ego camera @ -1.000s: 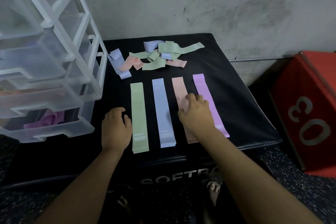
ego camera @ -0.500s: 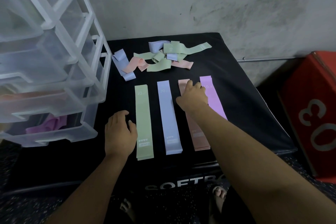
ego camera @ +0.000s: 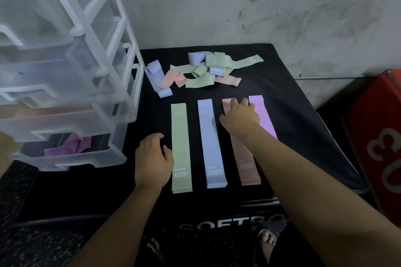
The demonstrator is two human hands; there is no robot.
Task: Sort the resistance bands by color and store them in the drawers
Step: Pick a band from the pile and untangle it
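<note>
The drawer unit (ego camera: pixel 65 115) stands at the left, with purple bands (ego camera: pixel 69 146) in its bottom drawer. The left hand (ego camera: pixel 152 160) rests loose and empty beside the green stack (ego camera: pixel 181 147). Past the blue stack (ego camera: pixel 211 143), the right hand (ego camera: pixel 239 117) lies open on the pink stack (ego camera: pixel 247 162) (squaring it, I'd say). Next, probably, a band from the tangled pile (ego camera: pixel 201 71) behind.

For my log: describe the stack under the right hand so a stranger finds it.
On the black box lie four flat stacks. The peach stack is third from left, between the blue stack and lilac stack. Among them, only it is peach.
</note>
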